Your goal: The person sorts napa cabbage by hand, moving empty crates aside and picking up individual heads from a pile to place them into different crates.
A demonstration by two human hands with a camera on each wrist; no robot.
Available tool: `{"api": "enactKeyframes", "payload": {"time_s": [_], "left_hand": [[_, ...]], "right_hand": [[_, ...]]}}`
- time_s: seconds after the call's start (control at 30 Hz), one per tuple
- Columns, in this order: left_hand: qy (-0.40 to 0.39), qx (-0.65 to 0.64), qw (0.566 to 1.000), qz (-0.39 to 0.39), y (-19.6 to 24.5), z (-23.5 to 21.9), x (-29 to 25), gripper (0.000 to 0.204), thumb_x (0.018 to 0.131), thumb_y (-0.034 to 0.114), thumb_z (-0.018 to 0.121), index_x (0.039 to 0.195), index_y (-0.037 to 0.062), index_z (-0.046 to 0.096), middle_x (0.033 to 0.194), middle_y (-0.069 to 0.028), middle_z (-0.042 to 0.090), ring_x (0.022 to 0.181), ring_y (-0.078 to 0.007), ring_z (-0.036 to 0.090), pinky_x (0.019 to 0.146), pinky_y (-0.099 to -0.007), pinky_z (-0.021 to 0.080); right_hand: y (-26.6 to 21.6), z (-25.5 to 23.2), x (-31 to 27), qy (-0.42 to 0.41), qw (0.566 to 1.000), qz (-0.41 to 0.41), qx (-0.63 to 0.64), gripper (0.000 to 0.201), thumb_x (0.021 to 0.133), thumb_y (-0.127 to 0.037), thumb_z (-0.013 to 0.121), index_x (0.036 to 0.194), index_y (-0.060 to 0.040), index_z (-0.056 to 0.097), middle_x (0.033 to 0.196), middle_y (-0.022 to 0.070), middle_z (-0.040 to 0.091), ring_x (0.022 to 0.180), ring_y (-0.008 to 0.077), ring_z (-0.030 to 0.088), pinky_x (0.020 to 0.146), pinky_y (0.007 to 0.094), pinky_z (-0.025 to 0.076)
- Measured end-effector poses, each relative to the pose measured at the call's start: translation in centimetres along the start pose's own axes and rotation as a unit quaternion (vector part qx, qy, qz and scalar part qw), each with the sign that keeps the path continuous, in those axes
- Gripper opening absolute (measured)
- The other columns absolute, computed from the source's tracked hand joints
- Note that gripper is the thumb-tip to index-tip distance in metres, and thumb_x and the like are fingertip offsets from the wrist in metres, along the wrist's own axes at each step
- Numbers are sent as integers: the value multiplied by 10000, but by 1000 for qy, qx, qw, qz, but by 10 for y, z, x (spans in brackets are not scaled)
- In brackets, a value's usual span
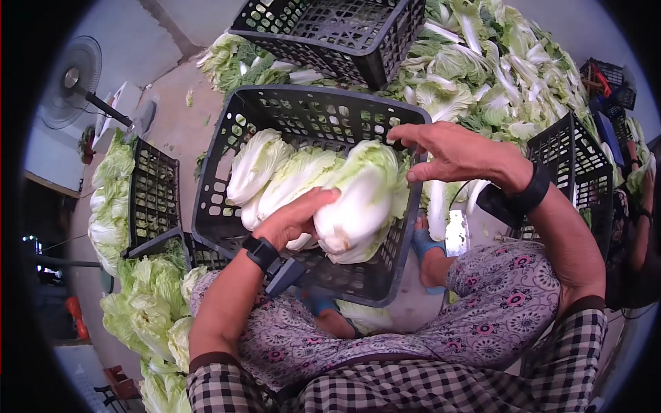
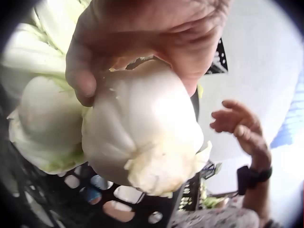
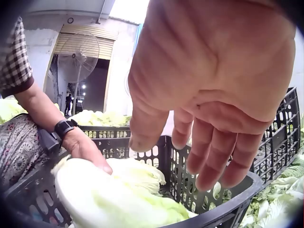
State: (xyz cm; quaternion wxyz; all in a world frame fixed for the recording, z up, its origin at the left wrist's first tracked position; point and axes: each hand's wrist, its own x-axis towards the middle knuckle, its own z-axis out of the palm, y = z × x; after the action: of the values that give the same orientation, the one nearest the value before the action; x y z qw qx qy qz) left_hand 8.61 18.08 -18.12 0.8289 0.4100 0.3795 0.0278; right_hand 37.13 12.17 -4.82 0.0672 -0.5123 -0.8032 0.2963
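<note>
A black plastic crate (image 1: pixel 406 255) stands between the person's legs with several napa cabbages inside. My left hand (image 1: pixel 295 219) grips the nearest napa cabbage (image 1: pixel 354 206), its white root end turned toward me. In the left wrist view the thumb and fingers of the left hand (image 2: pixel 147 42) curl over the pale base of that napa cabbage (image 2: pixel 142 118). Over the crate's right rim hovers my right hand (image 1: pixel 461 151), empty, with fingers spread and slightly bent. Seen from the right wrist, the right hand (image 3: pixel 209 85) is palm-on above the same cabbage (image 3: pixel 104 194).
Another black crate (image 1: pixel 385 51) sits just beyond, beside a big heap of loose cabbage (image 1: pixel 482 69). More crates flank the left (image 1: pixel 155 193) and right (image 1: pixel 571 165). Cabbages (image 1: pixel 148 303) lie at the lower left. A standing fan (image 1: pixel 72 79) is at the far left.
</note>
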Motion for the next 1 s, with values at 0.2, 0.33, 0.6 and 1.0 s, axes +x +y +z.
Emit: {"api": "enactKeyframes", "payload": {"time_s": [0.2, 0.33, 0.6, 1.0], "left_hand": [[64, -119, 986, 95, 45, 24, -48, 461, 920, 484, 381, 1135, 107, 537, 787, -62, 642, 516, -156, 593, 342, -228, 426], [74, -17, 981, 176, 54, 52, -57, 609, 922, 549, 308, 1272, 68, 439, 1108, -106, 589, 922, -174, 607, 730, -342, 524], [-50, -14, 979, 197, 58, 35, -71, 853, 789, 709, 412, 1308, 32, 384, 1126, -121, 567, 973, -221, 577, 801, -357, 492], [162, 263, 907, 285, 71, 47, -64, 1029, 530, 520, 822, 1301, 13, 365, 1247, -109, 494, 1134, -187, 484, 944, -331, 404]], "right_hand": [[-5, 15, 4, 152, 972, -139, -113, 1034, 533, -302, 828, 1377, -68, 278, 1326, 225, 377, 1244, 363, 362, 1006, 431, 326], [-36, 10, 12, 167, 955, -180, -169, 1104, 457, -275, 854, 1385, -97, 284, 1340, 192, 377, 1259, 344, 346, 1027, 451, 273], [-18, 9, 16, 216, 947, -210, 110, 1069, 506, -397, 861, 1366, -68, 319, 1313, 145, 429, 1206, 280, 432, 1013, 386, 347], [-41, 8, 21, 245, 878, -133, 388, 1051, 501, -416, 857, 1330, -19, 348, 1193, 150, 520, 1105, 228, 514, 959, 334, 401]]}}
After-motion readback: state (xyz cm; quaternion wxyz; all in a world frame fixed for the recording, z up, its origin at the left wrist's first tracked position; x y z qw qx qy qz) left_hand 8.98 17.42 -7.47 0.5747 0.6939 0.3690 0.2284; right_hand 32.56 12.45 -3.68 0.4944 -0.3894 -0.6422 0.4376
